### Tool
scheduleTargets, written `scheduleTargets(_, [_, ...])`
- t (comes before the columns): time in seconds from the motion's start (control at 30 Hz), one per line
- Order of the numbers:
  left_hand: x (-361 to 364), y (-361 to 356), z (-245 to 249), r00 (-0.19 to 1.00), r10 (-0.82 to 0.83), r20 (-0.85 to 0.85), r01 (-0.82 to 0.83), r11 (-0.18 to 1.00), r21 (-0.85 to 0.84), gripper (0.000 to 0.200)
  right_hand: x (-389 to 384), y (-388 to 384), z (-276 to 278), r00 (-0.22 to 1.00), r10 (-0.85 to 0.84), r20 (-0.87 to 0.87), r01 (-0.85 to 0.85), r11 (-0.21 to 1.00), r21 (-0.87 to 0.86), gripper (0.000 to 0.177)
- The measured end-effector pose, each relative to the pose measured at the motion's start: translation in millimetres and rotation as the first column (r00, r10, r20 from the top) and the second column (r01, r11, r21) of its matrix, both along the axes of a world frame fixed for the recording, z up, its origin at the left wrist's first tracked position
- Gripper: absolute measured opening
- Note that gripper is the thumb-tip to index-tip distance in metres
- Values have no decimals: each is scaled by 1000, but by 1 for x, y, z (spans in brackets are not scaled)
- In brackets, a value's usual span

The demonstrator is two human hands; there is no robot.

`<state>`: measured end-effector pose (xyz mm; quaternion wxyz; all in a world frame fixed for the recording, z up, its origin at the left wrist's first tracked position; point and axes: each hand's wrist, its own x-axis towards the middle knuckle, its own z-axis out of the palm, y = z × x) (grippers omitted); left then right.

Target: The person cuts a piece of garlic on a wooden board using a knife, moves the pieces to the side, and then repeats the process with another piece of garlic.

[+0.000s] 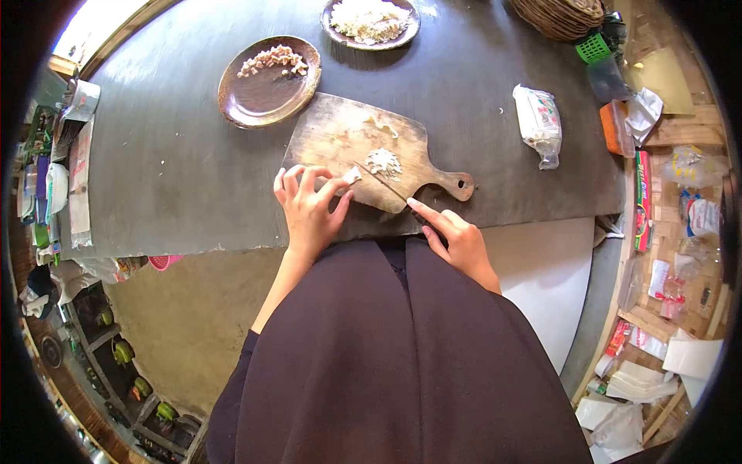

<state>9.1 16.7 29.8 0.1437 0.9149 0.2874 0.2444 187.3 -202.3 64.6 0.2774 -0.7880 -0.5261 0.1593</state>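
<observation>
A wooden cutting board [332, 127] with a handle lies at the near edge of the dark table. My left hand [309, 207] is at its lower left corner, fingertips closed on a small pale piece of food [352, 175]. My right hand [457, 241] grips a knife [390, 185] by its dark handle, index finger stretched forward along it. The blade slants over the board, its tip close to the pale piece. Just beyond the blade sits a small heap of chopped white bits [383, 163]. Thin pale scraps [382, 127] lie farther back on the board.
A brown plate [259, 108] with diced pinkish pieces stands behind the board, near a second plate [331, 31] of chopped pale food. To the right lies a plastic-wrapped package [537, 124]. A woven basket [560, 19] and an orange item [616, 127] line the right edge.
</observation>
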Motion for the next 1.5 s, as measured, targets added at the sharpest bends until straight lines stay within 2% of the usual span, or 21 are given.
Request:
scheduleTargets(0.1, [-4, 5, -3, 998, 34, 52, -35, 999, 23, 14, -7, 2, 0, 999, -35, 23, 35, 999, -8, 54])
scheduleTargets(0.17, [-8, 14, 0, 987, 117, 111, -121, 992, 25, 12, -10, 3, 2, 999, -45, 25, 45, 999, -21, 54])
scheduleTargets(0.27, [-8, 25, 3, 984, 106, 144, -109, 994, 14, 12, -17, 3, 1, 998, -59, 21, 59, 998, -36, 56])
scheduleTargets(0.33, [-8, 26, -1, 990, 87, 115, -86, 996, -17, 13, -23, 2, -1, 998, -60, 19, 61, 997, -40, 56])
scheduleTargets(0.4, [-3, 23, -1, 988, -91, 126, 94, 996, -12, 17, -28, 3, -1, 998, -61, 20, 62, 997, -44, 57])
scheduleTargets(0.43, [-4, 20, -2, 988, -132, 76, 134, 991, -27, 21, -30, 4, -1, 995, -92, 29, 92, 995, -33, 57])
scheduleTargets(0.6, [-7, 10, -6, 987, -147, 59, 150, 987, -62, 20, -37, 6, 0, 986, -153, 66, 158, 985, -75, 58])
scheduleTargets(0.77, [-12, 5, -7, 983, -169, 74, 175, 982, -75, 20, -45, 6, 6, 990, -136, 40, 139, 985, -102, 56])
scheduleTargets(0.9, [-14, 3, -9, 984, -143, 104, 153, 983, -103, 23, -49, 4, 3, 984, -168, 53, 169, 985, -34, 55])
scheduleTargets(0.97, [-12, 2, -9, 985, -132, 114, 139, 988, -62, 26, -49, 3, 5, 982, -187, 26, 187, 982, -19, 55])
scheduleTargets(1.13, [-3, 6, -16, 988, -90, 128, 99, 993, -63, 25, -53, 2, 10, 976, -217, 20, 218, 972, -92, 54])
scheduleTargets(1.5, [0, 9, -29, 976, -66, 207, 85, 993, -85, 20, -58, 1, 9, 975, -222, 20, 223, 974, -38, 53])
